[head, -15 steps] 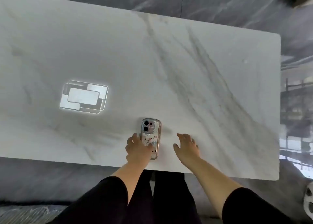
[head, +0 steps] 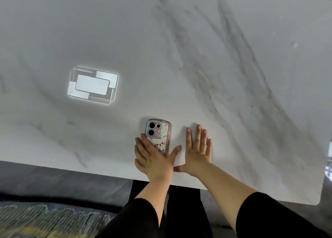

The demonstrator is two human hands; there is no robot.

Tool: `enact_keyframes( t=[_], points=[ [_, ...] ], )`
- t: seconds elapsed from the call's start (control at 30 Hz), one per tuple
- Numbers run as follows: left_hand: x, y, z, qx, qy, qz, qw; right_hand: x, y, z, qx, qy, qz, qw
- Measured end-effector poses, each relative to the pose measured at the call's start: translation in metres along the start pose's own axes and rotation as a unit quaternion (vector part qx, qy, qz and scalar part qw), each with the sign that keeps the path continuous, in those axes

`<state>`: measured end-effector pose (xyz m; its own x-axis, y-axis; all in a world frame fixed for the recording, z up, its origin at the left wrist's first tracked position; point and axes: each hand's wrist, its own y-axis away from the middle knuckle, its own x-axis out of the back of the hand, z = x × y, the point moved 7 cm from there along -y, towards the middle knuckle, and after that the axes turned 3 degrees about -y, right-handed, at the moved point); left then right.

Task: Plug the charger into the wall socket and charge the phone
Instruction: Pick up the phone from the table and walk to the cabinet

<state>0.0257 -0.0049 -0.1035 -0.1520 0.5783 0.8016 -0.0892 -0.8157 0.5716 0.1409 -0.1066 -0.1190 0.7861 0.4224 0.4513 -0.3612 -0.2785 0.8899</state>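
A phone (head: 159, 134) in a clear patterned case lies face down near the front edge of the white marble table (head: 233, 76), camera end pointing away from me. My left hand (head: 151, 158) lies flat over the phone's lower half, fingers spread, not gripping it. My right hand (head: 196, 149) rests flat on the table just right of the phone, fingers apart, its thumb near the left hand. No charger, cable or wall socket is in view.
A bright rectangular reflection of a ceiling light (head: 93, 85) shows on the tabletop at the left. The table's front edge (head: 71, 167) runs just below my hands; dark floor and a patterned rug (head: 45, 218) lie beneath.
Both hands have flattened onto the table: the left hand opened out over the phone's lower half, the right hand spread its fingers. The camera has come closer to the table.
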Motion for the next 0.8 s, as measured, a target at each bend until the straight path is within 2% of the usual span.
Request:
enact_keyframes(
  t=[0.2, 0.43, 0.53, 0.63, 0.73, 0.8],
  points=[
    [-0.002, 0.0, -0.003, 0.01, 0.017, 0.063, 0.998, -0.002, -0.003, -0.001, -0.01, 0.01, 0.014, 1.0],
    [0.014, -0.008, -0.001, -0.023, -0.019, 0.061, 0.998, 0.002, 0.0, -0.002, 0.006, 0.023, -0.005, 1.0],
    [0.033, -0.011, 0.001, -0.026, -0.011, 0.017, 0.999, 0.015, 0.01, -0.001, 0.038, 0.011, -0.012, 0.999],
    [0.053, -0.011, 0.006, -0.032, 0.012, -0.063, 0.997, 0.043, 0.032, 0.008, 0.076, -0.042, 0.008, 0.996],
    [0.065, 0.002, 0.019, -0.055, 0.073, -0.197, 0.976, 0.058, 0.065, 0.036, 0.044, -0.192, 0.013, 0.98],
    [0.072, 0.018, 0.029, -0.056, 0.113, -0.285, 0.95, 0.048, 0.09, 0.06, -0.012, -0.337, 0.001, 0.941]
  ],
)
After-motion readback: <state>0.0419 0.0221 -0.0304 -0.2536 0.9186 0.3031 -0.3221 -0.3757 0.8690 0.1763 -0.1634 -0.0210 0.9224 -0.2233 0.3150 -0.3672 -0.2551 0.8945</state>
